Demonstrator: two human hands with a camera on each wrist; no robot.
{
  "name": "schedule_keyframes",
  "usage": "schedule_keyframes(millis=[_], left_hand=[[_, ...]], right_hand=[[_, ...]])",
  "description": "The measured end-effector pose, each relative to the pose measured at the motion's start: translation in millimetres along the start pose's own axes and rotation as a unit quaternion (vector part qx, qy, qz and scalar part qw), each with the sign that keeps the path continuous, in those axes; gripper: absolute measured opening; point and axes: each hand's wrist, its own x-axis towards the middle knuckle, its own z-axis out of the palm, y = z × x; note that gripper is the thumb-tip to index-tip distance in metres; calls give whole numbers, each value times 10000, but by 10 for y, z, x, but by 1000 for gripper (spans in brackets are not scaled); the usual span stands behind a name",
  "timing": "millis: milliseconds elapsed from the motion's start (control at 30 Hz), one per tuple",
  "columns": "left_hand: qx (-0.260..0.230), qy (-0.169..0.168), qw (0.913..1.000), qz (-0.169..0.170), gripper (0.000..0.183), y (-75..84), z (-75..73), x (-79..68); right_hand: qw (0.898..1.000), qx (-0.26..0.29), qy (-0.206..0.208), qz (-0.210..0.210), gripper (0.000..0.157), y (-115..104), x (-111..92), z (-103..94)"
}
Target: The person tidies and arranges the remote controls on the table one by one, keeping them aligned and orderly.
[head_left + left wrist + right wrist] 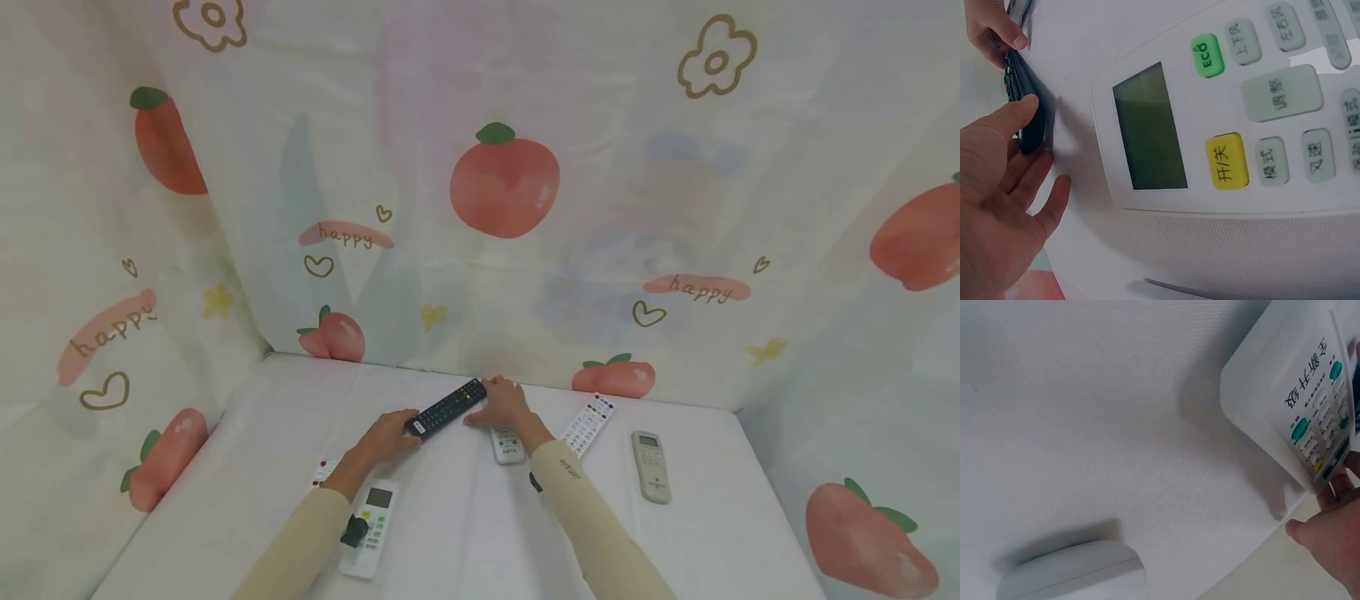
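A black remote control (447, 409) with rows of buttons lies at a slant near the back of the table, a hand at each end. My left hand (388, 437) pinches its near end; in the left wrist view the thumb is on top of the black remote (1030, 119) and fingers are beneath. My right hand (504, 406) grips the far end. Below the right hand is a white remote (507, 448), partly covered; the right wrist view shows its green buttons. A white remote with a screen (375, 529) lies near the left forearm.
Right of the right hand lies a white remote with coloured buttons (588, 427), then a beige remote (651, 467). Another remote with red buttons (323, 472) is mostly hidden by the left wrist. Fruit-printed cloth (505, 292) walls the white table (465, 517) at back and sides.
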Motion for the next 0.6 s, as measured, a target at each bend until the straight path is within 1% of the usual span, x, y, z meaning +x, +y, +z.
schedule_keyframes(millis=[100,200,333,467,600], left_hand=[[-23,19,10000,87,55,-2,-6,-1],[-55,4,9999,94,55,-13,-8,-5],[-77,-12,9999,77,55,-20,-13,-10],[-82,-10,9999,127,55,-26,-17,-19],[-93,-27,9999,129,55,-37,-13,-31]], right_hand=[[9999,-43,137,-43,89,11,6,21],[9997,-104,197,-69,84,23,27,53],[9995,-161,259,5,80,40,54,87],[9993,12,357,78,79,41,56,84],[9989,203,411,34,78,36,43,84]])
